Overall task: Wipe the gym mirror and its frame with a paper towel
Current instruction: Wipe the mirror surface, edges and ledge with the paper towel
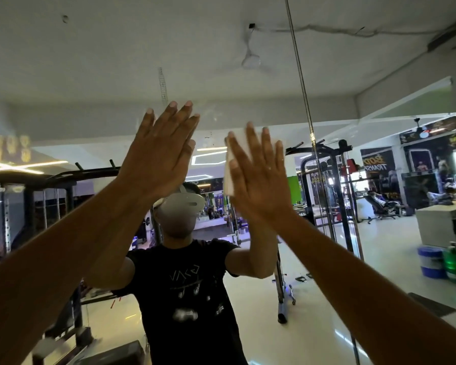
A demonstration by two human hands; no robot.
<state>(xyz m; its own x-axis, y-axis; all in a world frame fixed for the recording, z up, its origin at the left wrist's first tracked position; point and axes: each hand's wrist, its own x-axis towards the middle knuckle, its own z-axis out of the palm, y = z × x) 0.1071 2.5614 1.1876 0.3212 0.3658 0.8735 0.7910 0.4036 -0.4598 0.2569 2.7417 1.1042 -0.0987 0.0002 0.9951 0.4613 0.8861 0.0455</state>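
With both palms up on the mirror [90, 61], looks like mid-wipe. Right hand [258, 177] spread flat, pinning paper towel [231, 164] to glass under its fingers. Left hand [161, 151] flat, fingers together, nothing under it. Towel's light, floppy, tears easily; best pressed flat by the palm.

A glossy glass mirror [90, 61] is showing smooth, faintly smudged reflections. A white paper towel [229, 175], soft and matt, is lying flat against the glass. A thin shiny metal strip [298, 67] is running down the mirror. In the reflection, a polished floor [379, 259] is gleaming, matt black metal racks [345, 206] are standing, and a matt black cloth shirt [190, 299] is showing.
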